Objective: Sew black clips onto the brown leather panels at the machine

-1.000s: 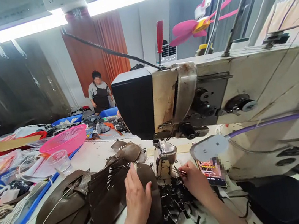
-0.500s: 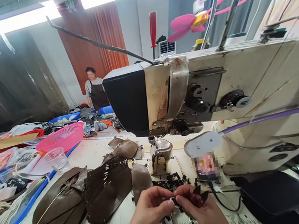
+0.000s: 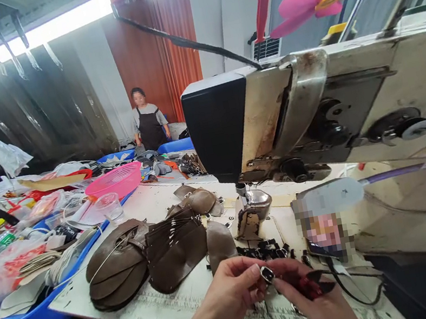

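A small silver buckle (image 3: pixel 267 275) with a bit of black strap is pinched between the thumb and forefinger of my left hand (image 3: pixel 227 300). My right hand (image 3: pixel 310 304) is closed, its fingertips at the buckle's right side. Tucked in that same hand are thread snips (image 3: pixel 316 283), red in the grip with dark pointed blades. Just beyond my fingers lies a heap of black straps with buckles (image 3: pixel 264 251). A single brown leather piece (image 3: pixel 220 243) is behind my left hand, beside a fanned stack of dark brown pieces (image 3: pixel 178 256).
The sewing machine head (image 3: pixel 220 130) overhangs the table on the right, above its metal post (image 3: pixel 253 213). Brown soles (image 3: pixel 116 267) are piled left. A phone (image 3: pixel 325 236) lies right. A clear cup (image 3: pixel 109 208) and pink basket (image 3: pixel 113 181) stand left; a person (image 3: pixel 150 124) stands behind.
My view has swung left, so the machine appears further right. The buckle has turned to face me between my fingers. The person at the back has shifted posture.
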Motion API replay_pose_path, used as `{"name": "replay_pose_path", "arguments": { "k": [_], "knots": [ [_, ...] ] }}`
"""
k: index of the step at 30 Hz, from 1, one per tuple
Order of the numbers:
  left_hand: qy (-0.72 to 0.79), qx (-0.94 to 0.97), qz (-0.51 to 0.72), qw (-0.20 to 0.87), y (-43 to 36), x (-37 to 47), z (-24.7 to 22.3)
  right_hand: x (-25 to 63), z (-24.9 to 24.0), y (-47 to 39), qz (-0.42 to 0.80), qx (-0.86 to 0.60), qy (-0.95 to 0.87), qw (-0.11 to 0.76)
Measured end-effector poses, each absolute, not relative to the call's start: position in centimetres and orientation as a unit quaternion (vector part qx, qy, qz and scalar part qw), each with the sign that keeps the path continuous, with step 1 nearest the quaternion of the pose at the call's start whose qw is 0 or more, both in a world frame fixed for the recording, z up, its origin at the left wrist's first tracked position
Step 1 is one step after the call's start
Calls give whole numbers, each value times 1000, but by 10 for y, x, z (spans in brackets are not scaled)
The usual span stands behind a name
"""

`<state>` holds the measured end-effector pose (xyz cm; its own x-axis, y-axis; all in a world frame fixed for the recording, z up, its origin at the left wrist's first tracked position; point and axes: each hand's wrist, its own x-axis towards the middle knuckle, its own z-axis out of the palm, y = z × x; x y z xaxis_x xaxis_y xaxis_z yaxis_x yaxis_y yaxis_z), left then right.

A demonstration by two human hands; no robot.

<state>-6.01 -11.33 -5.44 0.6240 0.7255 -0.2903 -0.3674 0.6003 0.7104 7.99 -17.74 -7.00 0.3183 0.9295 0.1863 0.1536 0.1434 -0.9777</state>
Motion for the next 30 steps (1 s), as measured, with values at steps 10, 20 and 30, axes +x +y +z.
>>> {"name": "replay_pose_path", "arguments": {
  "k": [10, 20, 30],
  "knots": [
    [332, 418, 307, 788, -120, -56, -57, 84, -75, -181, 226, -544, -614, 526],
    [389, 534, 371, 653, -122, -56, -59, 75, -74, -179, 415, -587, -368, 590],
    [376, 508, 351, 691, -121, -64, -53, 73, -73, -182, 454, -608, -330, 562]
  ]
}}
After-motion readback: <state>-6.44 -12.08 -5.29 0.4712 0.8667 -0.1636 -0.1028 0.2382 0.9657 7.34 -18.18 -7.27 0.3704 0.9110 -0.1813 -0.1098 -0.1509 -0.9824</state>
